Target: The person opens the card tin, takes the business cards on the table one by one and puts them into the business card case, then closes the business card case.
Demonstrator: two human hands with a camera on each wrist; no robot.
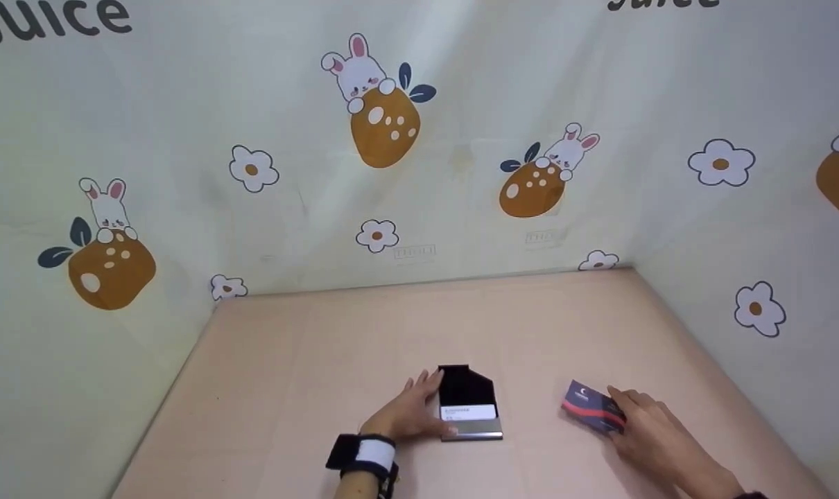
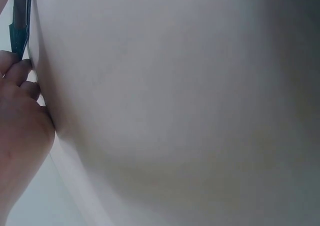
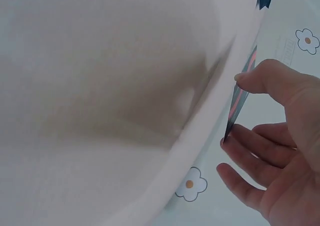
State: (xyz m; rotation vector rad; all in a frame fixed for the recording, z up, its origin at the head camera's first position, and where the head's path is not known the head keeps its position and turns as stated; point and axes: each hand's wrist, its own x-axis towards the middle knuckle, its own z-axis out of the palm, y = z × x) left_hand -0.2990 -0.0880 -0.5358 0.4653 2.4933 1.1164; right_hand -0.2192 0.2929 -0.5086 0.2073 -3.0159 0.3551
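Note:
An opened card holder with a black inside and a silver lower strip lies on the table, a white card showing in it. My left hand grips its left side, thumb at the lower corner and forefinger by the upper one. At the top left of the left wrist view, the card holder's edge stands above the curled fingers of that hand. To the right, my right hand pinches a dark blue card with a red stripe. The right wrist view shows this card nearly edge-on, between thumb and fingers.
The pinkish table spreads around both hands. A pale curtain printed with rabbits, orange fruit and flowers rises behind the table and along both sides. A black and white strap circles the left wrist.

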